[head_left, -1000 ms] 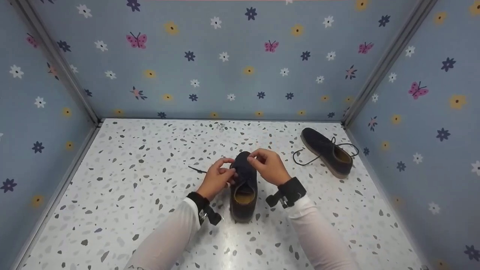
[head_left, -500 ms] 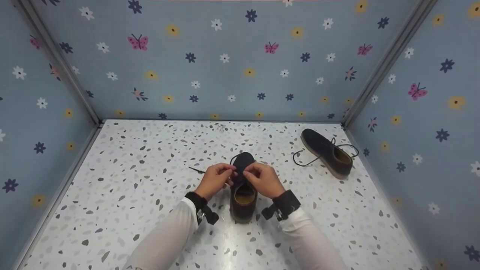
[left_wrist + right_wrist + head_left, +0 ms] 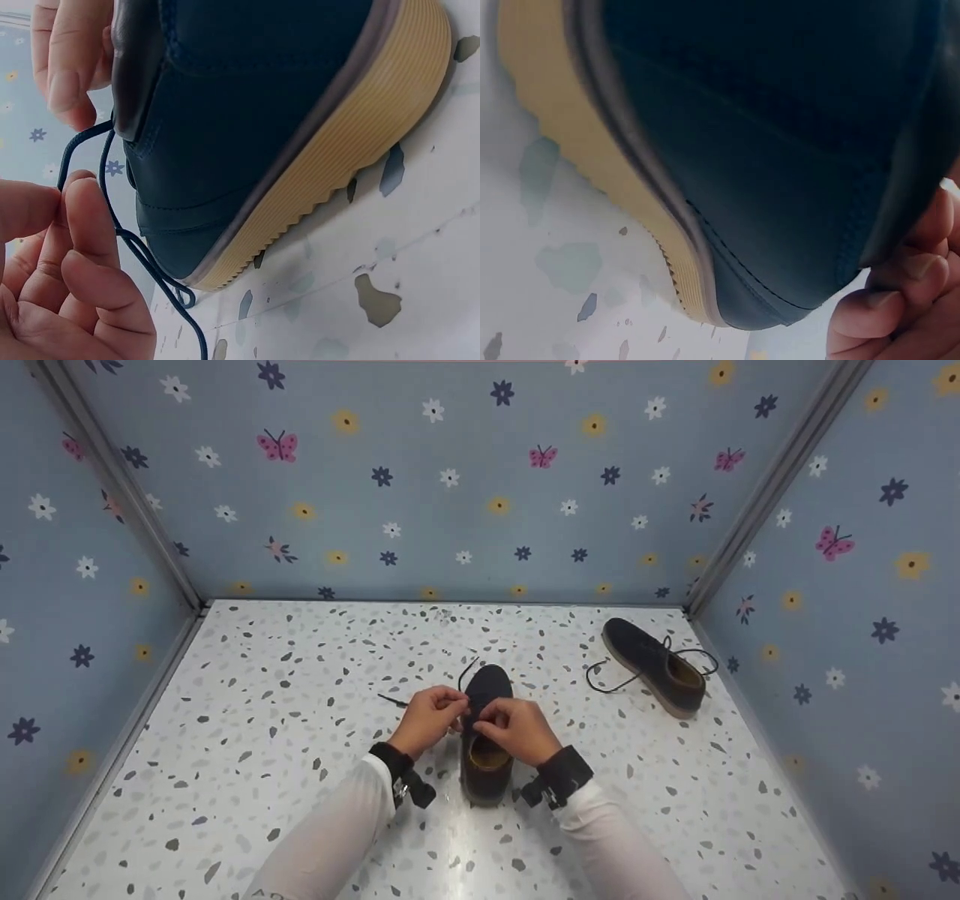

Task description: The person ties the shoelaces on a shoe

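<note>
A dark shoe (image 3: 491, 686) with a tan sole stands on the speckled surface, toe pointing away. Over its left side, my left hand (image 3: 429, 720) pinches a dark shoelace (image 3: 71, 154) between thumb and forefinger. The lace bends from those fingertips toward the top of the shoe, while more strands hang past the toe. My right hand (image 3: 521, 729) hovers above the shoe opening, thumb and forefinger curled close together near the tongue. In the right wrist view, its fingers (image 3: 870, 311) show beyond the shoe; whether they hold lace is hidden.
A second dark shoe (image 3: 649, 660) lies at the back right, its loose lace (image 3: 611, 688) spread around it. Blue flowered panels (image 3: 442, 480) enclose the back and sides. One lace end (image 3: 394, 700) lies left of the near shoe.
My right hand has come from beside the toe back toward the shoe opening. A lace end now stands loose left of the toe. My left hand has shifted slightly nearer me.
</note>
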Demonstrator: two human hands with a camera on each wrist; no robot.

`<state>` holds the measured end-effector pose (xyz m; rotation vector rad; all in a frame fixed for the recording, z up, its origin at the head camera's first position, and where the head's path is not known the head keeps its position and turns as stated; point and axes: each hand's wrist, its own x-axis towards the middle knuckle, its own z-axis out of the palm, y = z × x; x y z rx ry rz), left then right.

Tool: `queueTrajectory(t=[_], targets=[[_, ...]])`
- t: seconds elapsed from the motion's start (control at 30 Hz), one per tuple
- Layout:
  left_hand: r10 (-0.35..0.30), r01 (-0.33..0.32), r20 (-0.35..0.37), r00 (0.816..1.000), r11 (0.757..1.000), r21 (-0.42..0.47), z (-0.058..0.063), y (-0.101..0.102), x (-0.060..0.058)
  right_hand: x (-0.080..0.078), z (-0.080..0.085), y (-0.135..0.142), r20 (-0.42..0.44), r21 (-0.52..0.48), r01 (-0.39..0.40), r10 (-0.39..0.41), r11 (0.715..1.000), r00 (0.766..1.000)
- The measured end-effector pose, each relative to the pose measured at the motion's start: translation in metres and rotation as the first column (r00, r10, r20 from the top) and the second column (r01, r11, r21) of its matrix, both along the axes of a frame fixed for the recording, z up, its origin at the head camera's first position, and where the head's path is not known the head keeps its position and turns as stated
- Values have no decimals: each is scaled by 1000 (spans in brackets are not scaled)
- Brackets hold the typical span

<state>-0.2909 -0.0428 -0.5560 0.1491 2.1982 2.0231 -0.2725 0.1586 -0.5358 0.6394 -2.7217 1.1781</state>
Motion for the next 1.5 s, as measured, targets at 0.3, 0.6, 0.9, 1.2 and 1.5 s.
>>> queueTrajectory(t=[0.3, 0.6, 0.9, 1.2, 1.5], targets=[[-1, 1, 0, 1000, 1000, -5, -1, 1, -1, -1, -1, -4, -28, 20, -7, 8, 1000, 1000], [-21, 21, -6, 1000, 1000, 20, 1, 0, 0, -3, -2, -4, -40, 9, 7, -7, 1000, 999], [-28, 28, -4, 1000, 999, -27, 1, -4, -2, -7, -2, -2, 6, -2, 13, -13, 1000, 1000], [11, -14, -26, 1000, 993, -118, 6, -22, -14, -6, 0, 0, 73, -46, 22, -18, 999, 997], [-107, 56, -81, 991, 878, -476, 0, -36, -27, -8, -1, 1, 37, -37, 35, -34, 999, 999]])
